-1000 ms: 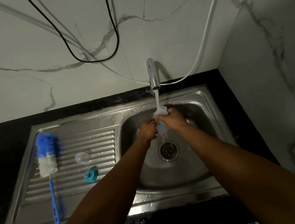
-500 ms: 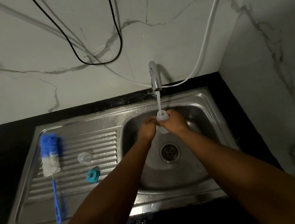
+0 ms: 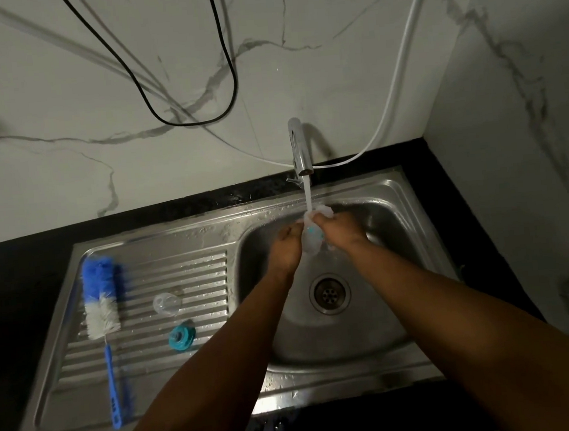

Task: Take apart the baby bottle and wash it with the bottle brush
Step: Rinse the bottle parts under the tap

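Both hands hold the clear baby bottle [image 3: 312,237] over the sink basin, under the running tap [image 3: 300,152]. My left hand [image 3: 285,246] grips its left side and my right hand [image 3: 341,231] wraps its right side and top. Water strikes the bottle's upper end. The blue and white bottle brush [image 3: 101,310] lies on the drainboard at the left. A clear teat [image 3: 167,304] and a teal ring [image 3: 182,337] lie on the drainboard between the brush and the basin.
The steel sink [image 3: 412,238] has its drain [image 3: 329,293] below my hands. A black counter surrounds it. A white hose [image 3: 398,78] and a black cable [image 3: 199,119] hang on the marble wall behind.
The bottle has shifted in my hands under the stream, its body now showing between them. The brush, teat and ring have not moved.
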Demonstrator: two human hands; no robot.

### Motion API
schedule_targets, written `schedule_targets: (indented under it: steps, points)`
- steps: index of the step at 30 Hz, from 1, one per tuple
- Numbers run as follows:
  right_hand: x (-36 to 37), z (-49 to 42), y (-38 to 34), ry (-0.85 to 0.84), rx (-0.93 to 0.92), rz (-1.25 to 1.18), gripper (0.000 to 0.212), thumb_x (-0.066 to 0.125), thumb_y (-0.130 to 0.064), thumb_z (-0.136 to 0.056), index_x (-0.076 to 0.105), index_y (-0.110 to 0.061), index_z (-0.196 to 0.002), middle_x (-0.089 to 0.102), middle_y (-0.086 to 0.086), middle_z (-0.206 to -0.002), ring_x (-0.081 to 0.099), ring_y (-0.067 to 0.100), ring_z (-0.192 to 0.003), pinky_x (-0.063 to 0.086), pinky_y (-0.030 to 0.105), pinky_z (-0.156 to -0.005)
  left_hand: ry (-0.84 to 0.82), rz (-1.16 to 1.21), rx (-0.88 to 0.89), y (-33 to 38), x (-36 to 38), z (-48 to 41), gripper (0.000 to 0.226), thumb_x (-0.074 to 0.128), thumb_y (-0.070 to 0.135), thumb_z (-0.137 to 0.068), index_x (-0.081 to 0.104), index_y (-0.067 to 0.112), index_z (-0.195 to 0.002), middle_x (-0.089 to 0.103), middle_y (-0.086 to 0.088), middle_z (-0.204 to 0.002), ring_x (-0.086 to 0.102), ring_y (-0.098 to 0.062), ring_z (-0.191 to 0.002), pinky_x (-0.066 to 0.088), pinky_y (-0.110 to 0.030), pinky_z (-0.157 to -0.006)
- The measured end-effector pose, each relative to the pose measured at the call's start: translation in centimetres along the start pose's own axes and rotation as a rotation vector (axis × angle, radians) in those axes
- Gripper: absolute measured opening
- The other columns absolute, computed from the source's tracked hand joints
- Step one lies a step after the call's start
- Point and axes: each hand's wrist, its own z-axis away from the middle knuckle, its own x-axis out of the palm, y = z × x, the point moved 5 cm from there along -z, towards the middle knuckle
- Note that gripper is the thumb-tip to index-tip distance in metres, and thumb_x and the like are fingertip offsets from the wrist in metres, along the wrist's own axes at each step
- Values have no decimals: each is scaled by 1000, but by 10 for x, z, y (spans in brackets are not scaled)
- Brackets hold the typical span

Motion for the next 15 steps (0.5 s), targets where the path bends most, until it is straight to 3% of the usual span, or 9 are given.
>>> schedule_targets:
  steps: [3, 5, 8, 11, 15]
  points:
    - [3, 2, 9, -26, 147, -167, 51, 57, -61, -91, 67, -12, -105, 62, 5, -76, 57, 16, -62, 51, 32, -67, 16, 37, 27, 8, -1, 1, 25, 47, 39, -104, 70, 28, -100, 70, 5, -98, 67, -13, -93, 57, -40, -86]
    - [5, 6, 15, -61, 251, -306, 50, 57, -60, -91, 65, -13, -106, 61, 5, -76, 53, 15, -62, 53, 33, -71, 14, 41, 37, 13, -1, 3, 24, 47, 37, -104, 68, 30, -94, 67, 9, -90, 64, -12, -88, 55, -43, -88]
    - [7, 12, 21, -116, 372, -411, 48, 53, -59, -95, 64, -13, -102, 69, 7, -89, 61, 18, -77, 53, 36, -84, 17, 69, 54, 18, -2, 5, 20, 49, 31, -103, 67, 23, -109, 67, 6, -95, 63, -9, -88, 54, -36, -80]
    - [8, 15, 25, -148, 414, -484, 50, 50, -59, -96, 67, -12, -105, 74, 7, -99, 66, 19, -88, 52, 36, -81, -26, 4, 96, 19, -1, 7, 26, 57, 25, -99, 60, 19, -124, 66, 5, -106, 63, -7, -97, 49, -21, -73]
    - [12, 16, 27, -163, 413, -511, 49, 49, -59, -97, 65, -13, -104, 74, 8, -101, 67, 22, -97, 51, 36, -81, -35, -127, 154, 17, 2, 5, 47, 70, 20, -90, 51, 24, -132, 58, 12, -112, 60, -6, -102, 53, -23, -77]
